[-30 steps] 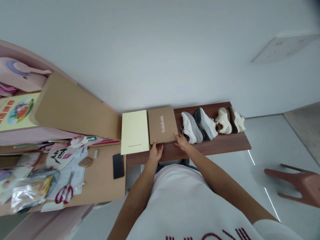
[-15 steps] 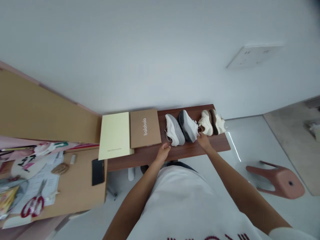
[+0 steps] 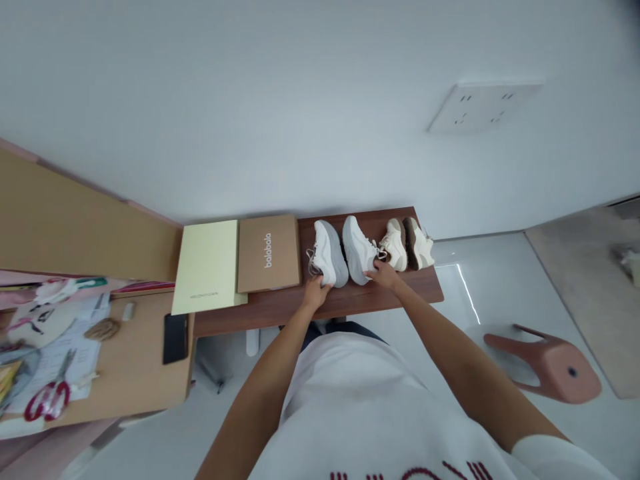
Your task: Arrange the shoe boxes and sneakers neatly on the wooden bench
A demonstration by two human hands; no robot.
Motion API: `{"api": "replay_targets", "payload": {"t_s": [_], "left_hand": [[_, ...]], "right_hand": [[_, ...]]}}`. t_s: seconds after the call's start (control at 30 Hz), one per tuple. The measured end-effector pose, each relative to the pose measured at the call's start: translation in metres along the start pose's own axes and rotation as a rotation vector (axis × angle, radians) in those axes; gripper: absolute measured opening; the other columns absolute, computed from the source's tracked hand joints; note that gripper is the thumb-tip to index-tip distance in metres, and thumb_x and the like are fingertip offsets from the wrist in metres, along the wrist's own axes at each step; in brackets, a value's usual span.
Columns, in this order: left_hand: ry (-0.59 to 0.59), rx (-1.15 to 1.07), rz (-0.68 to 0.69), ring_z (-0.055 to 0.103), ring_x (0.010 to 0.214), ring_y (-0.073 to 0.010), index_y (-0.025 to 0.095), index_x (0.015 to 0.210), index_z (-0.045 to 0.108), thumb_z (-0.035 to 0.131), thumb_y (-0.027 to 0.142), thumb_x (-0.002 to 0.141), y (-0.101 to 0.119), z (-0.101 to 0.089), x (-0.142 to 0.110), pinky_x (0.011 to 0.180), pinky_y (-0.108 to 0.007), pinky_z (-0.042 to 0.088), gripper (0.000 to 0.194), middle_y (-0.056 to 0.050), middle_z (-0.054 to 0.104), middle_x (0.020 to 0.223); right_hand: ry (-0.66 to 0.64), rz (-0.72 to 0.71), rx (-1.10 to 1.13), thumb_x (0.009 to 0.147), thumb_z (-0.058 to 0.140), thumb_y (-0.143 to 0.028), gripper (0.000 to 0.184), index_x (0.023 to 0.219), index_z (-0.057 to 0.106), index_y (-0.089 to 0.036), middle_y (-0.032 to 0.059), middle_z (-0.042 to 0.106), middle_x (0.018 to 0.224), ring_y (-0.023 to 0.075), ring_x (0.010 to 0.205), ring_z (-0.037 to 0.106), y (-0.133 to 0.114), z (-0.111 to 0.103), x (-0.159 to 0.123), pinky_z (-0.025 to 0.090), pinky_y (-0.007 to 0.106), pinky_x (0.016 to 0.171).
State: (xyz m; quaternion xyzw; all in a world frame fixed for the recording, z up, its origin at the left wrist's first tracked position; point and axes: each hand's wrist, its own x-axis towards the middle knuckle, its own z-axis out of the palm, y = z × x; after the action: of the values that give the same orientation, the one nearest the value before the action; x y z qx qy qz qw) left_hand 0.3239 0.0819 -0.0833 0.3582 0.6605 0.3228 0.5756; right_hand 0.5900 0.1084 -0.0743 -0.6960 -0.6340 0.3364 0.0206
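Note:
A pair of white sneakers with grey soles lies tilted on its sides on a dark brown wooden board, soles facing each other. My left hand [image 3: 317, 292] is closed at the heel of the left sneaker [image 3: 327, 251], thumb on the shoe. At the heel of the right sneaker [image 3: 357, 251], my right hand [image 3: 384, 273] grips the collar, near its laces. Just to the right stand two smaller cream shoes, one cream shoe [image 3: 395, 245] and another with a brown sole [image 3: 421, 245]. Parts of my fingers are hidden behind the sneakers.
Left on the board [image 3: 280, 308] are a brown "balabala" box [image 3: 253, 257] and a pale yellow box [image 3: 207, 263]. A cardboard-topped desk holds a phone [image 3: 175, 339] and red scissors [image 3: 50, 398]. A pink stool [image 3: 570, 370] stands right, below a wall socket [image 3: 485, 107].
My left hand has closed on the left sneaker's heel. The right sneaker has turned, its grey sole now facing left instead of its dark underside. The whole view has shifted slightly.

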Motion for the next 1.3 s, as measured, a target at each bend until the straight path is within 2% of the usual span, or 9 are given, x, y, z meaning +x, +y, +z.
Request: {"api": "replay_targets", "payload": {"t_s": [0.1,0.2,0.33,0.53,0.83,1.03,1.13,1.3], "left_hand": [[-0.006,0.001,0.058,0.053,0.133,-0.0329,0.023,0.066,0.061,0.081,-0.002,0.065,0.018,-0.003,-0.003,0.115,-0.041,0.042,0.032,-0.008,0.069,0.093],[0.003,0.085,0.081,0.047,0.139,-0.0324,0.023,0.07,0.06,0.078,-0.002,0.069,0.034,-0.003,-0.004,0.119,-0.041,0.037,0.03,-0.01,0.067,0.095],[-0.032,0.252,0.113,0.041,0.143,-0.0304,0.024,0.068,0.053,0.072,-0.001,0.075,0.047,0.001,-0.004,0.123,-0.042,0.03,0.032,-0.01,0.065,0.097],[0.008,0.189,0.041,0.039,0.145,-0.0282,0.024,0.065,0.049,0.067,-0.005,0.076,0.051,0.011,0.004,0.124,-0.04,0.029,0.036,-0.011,0.063,0.096],[0.078,0.089,-0.044,0.041,0.144,-0.028,0.024,0.064,0.048,0.062,-0.008,0.077,0.046,0.015,0.017,0.116,-0.039,0.041,0.037,-0.012,0.062,0.09],[0.098,0.147,0.001,0.04,0.144,-0.0281,0.023,0.061,0.045,0.061,-0.011,0.076,0.043,0.016,0.02,0.121,-0.041,0.035,0.04,-0.011,0.06,0.086],[0.12,0.123,-0.023,0.041,0.143,-0.0283,0.023,0.06,0.045,0.061,-0.011,0.076,0.043,0.014,0.022,0.119,-0.041,0.038,0.04,-0.011,0.06,0.085],[0.067,0.266,0.06,0.044,0.14,-0.0295,0.023,0.06,0.045,0.062,-0.01,0.076,0.043,0.012,0.023,0.119,-0.042,0.037,0.04,-0.01,0.058,0.081]], "right_hand": [[0.095,-0.062,-0.081,0.094,0.063,-0.042,0.029,0.107,0.067,-0.016,0.0106,0.072,0.099,0.0269,0.1,0.064,-0.012,-0.002,-0.005,0.046,0.032,0.087],[0.126,-0.072,-0.134,0.097,0.062,-0.042,0.035,0.121,0.065,-0.016,0.0151,0.072,0.107,0.0294,0.108,0.064,-0.03,-0.004,-0.01,0.046,0.033,0.09],[0.102,-0.049,-0.191,0.1,0.06,-0.041,0.033,0.122,0.064,-0.016,0.0182,0.071,0.11,0.0317,0.11,0.065,-0.058,-0.006,-0.01,0.047,0.034,0.089],[0.09,-0.071,-0.246,0.103,0.055,-0.035,0.024,0.117,0.064,-0.017,0.0198,0.073,0.11,0.0324,0.115,0.064,-0.086,-0.001,0.001,0.05,0.035,0.087],[0.051,-0.097,-0.229,0.1,0.057,-0.026,0.018,0.112,0.066,-0.015,0.0237,0.073,0.111,0.0343,0.116,0.063,-0.094,0.021,0.019,0.053,0.04,0.09],[0.011,-0.07,-0.196,0.098,0.06,-0.025,0.019,0.113,0.066,-0.015,0.0235,0.074,0.11,0.0342,0.118,0.064,-0.091,0.028,0.02,0.053,0.04,0.093],[0.012,-0.069,-0.208,0.098,0.062,-0.027,0.02,0.114,0.066,-0.015,0.0232,0.073,0.112,0.0336,0.118,0.065,-0.091,0.027,0.021,0.053,0.04,0.093],[0.001,-0.091,-0.203,0.098,0.065,-0.028,0.021,0.115,0.065,-0.016,0.0221,0.073,0.113,0.0331,0.119,0.064,-0.094,0.026,0.023,0.053,0.037,0.092]]}}
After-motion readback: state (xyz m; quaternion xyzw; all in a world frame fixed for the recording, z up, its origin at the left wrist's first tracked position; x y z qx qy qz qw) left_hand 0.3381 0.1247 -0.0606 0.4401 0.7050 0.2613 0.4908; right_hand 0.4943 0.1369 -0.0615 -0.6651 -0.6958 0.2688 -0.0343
